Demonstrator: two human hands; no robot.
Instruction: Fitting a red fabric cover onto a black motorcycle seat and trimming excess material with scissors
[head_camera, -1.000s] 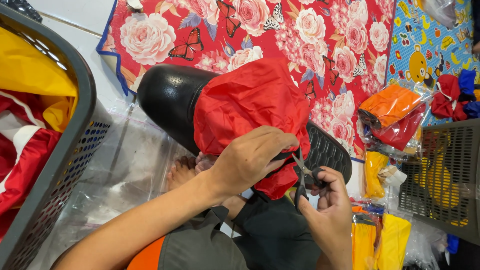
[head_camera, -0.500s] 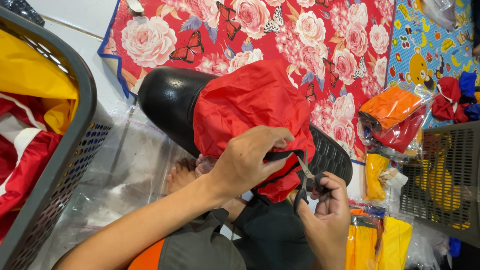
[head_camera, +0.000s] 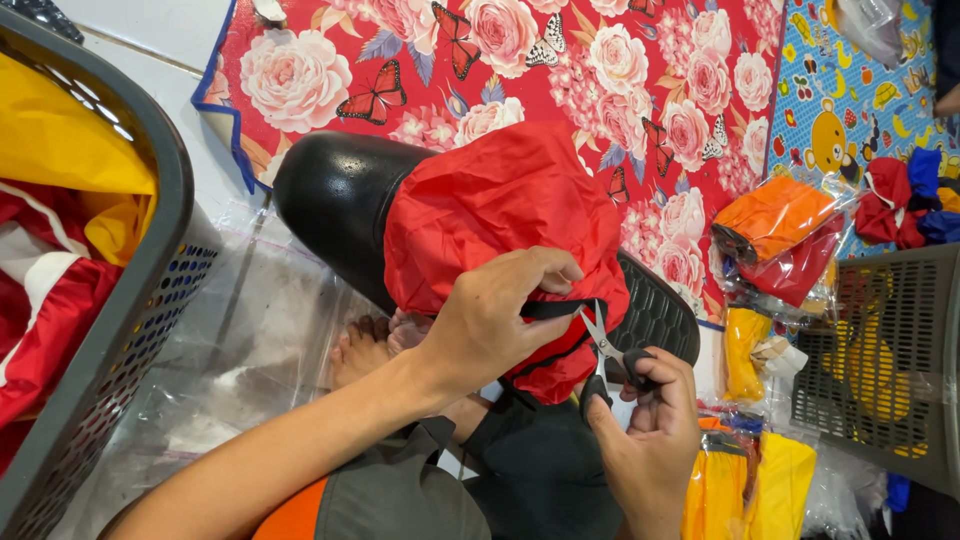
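Observation:
A red fabric bundle (head_camera: 490, 220) rests on a black padded cushion (head_camera: 335, 200) in front of me. My left hand (head_camera: 495, 320) presses on the bundle's lower edge and pinches a black strap (head_camera: 552, 309) that runs across it. My right hand (head_camera: 650, 440) holds small black-handled scissors (head_camera: 605, 355) with the blades open at the strap, just right of my left fingers. My bare feet (head_camera: 375, 345) show below the cushion.
A grey perforated basket (head_camera: 140, 290) with red and yellow fabric stands at the left. Another grey basket (head_camera: 880, 350) stands at the right, with bagged orange, red and yellow fabric packs (head_camera: 775, 225) around it. A red floral mat (head_camera: 560, 70) covers the floor behind, clear plastic sheets (head_camera: 240, 360) lie nearer.
My right hand has raised the scissors a little toward the black strap, and the blades have opened. My left hand stays on the bundle.

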